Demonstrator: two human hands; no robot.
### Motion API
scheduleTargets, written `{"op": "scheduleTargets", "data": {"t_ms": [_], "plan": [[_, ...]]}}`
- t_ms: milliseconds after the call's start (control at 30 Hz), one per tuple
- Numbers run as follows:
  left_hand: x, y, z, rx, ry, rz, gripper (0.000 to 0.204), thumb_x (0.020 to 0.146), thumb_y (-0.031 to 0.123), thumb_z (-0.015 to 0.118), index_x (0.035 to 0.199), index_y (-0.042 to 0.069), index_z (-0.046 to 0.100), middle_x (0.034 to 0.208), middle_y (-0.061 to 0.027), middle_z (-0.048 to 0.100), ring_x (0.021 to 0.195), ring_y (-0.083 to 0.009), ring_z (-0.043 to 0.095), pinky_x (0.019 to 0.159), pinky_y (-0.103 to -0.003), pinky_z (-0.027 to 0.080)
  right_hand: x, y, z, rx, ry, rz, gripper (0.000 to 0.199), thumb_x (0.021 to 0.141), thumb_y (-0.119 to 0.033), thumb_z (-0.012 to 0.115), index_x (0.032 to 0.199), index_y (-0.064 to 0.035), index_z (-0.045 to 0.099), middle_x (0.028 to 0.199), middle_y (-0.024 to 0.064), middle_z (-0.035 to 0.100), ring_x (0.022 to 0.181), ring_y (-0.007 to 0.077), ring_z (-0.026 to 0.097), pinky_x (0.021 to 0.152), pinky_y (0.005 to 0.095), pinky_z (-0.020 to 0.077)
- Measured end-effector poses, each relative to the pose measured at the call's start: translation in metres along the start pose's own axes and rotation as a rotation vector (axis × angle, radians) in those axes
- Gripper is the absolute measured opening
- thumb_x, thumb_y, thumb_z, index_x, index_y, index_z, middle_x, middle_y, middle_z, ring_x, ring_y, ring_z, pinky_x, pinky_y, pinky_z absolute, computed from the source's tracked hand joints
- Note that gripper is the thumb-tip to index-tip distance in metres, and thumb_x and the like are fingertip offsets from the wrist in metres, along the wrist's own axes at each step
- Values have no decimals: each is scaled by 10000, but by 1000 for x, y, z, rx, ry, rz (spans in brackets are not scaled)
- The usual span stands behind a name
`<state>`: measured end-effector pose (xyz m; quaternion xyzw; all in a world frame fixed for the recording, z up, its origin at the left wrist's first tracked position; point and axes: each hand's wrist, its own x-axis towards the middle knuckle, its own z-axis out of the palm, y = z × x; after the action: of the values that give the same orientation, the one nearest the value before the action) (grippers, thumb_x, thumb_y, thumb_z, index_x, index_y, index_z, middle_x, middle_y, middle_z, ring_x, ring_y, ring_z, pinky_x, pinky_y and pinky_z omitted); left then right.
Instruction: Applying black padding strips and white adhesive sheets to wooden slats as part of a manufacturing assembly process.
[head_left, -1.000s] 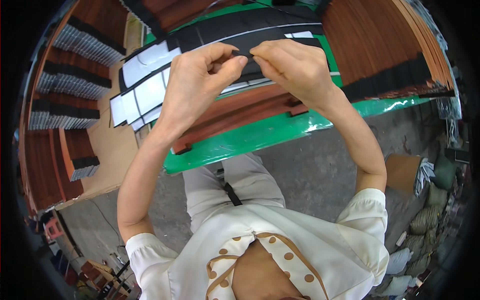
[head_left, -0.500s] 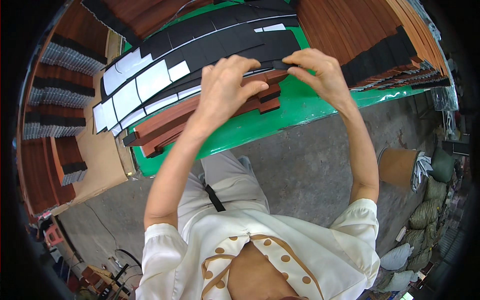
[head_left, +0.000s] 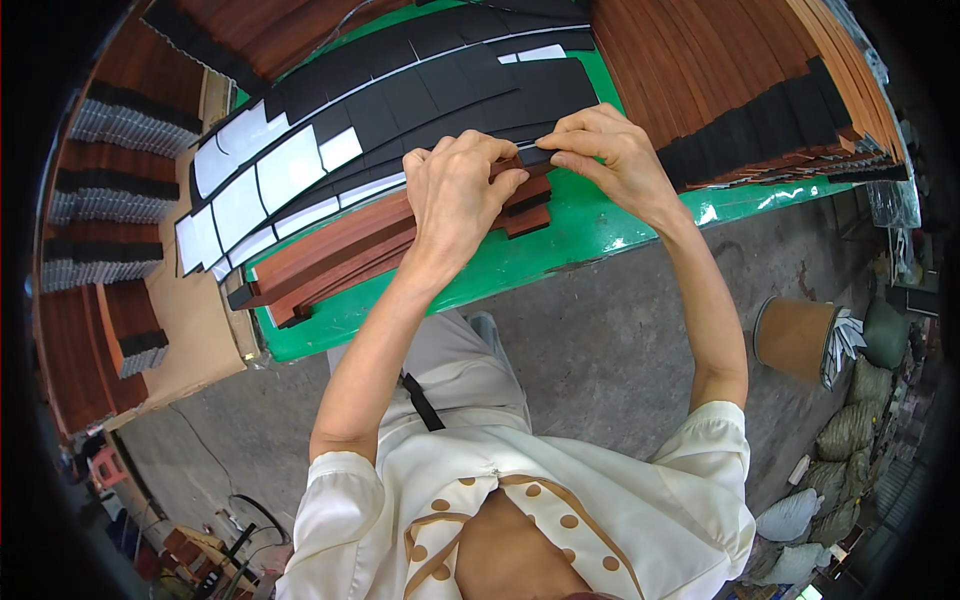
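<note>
Reddish-brown wooden strips lie lengthwise near the front of the green-covered table. Some of their ends carry black pads, as on the near left end. My left hand is closed over the upper strip near its right end, thumb and fingers bent around it. Beside it, at that same end, my right hand pinches a small black pad, mostly hidden by the fingertips. Behind the hands lie rows of black rectangular pads, with white backing sheets bared at the left.
Stacked brown strips with black ends line the left on cardboard. Another large stack stands at the right of the table. On the concrete floor are a brown drum holding white scraps and several sacks.
My right hand has moved left and slightly down, bringing the black pad to the strip's end. My left hand has shifted slightly right and down, closing its fingers nearer together.
</note>
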<state>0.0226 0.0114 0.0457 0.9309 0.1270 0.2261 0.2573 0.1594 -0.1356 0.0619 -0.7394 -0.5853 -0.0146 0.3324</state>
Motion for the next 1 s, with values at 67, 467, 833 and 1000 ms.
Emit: {"op": "scheduleTargets", "data": {"t_ms": [67, 467, 833, 1000], "plan": [[0, 0, 1, 9, 2, -9, 227, 706, 253, 735, 883, 116, 697, 824, 9, 648, 784, -181, 579, 715, -345, 348, 0, 1, -1, -5, -4, 0, 188, 744, -124, 691, 930, -100, 700, 860, 2, 624, 834, 194, 532, 712, 319, 461], [0, 0, 0, 5, 20, 25, 225, 701, 226, 742, 889, 115, 692, 814, 12, 641, 766, -170, 567, 713, -338, 332, 4, 2, 0, -23, -23, -17, 183, 733, -127, 697, 915, -111, 707, 864, 4, 629, 851, 200, 545, 734, 326, 480], [0, 0, -2, -27, 31, 49, 208, 754, 257, 707, 880, 92, 704, 827, 2, 650, 760, -174, 573, 725, -336, 335, 5, 8, 0, 17, -41, -22, 175, 721, -125, 707, 895, -104, 713, 861, 2, 644, 860, 201, 548, 754, 322, 476], [-1, 0, -1, -5, 53, 74, 198, 758, 248, 702, 879, 91, 710, 818, 0, 651, 736, -172, 571, 700, -329, 338, 5, 9, 1, 29, -42, -11, 185, 707, -109, 716, 891, -104, 715, 854, 1, 644, 860, 199, 550, 747, 320, 478]]}}
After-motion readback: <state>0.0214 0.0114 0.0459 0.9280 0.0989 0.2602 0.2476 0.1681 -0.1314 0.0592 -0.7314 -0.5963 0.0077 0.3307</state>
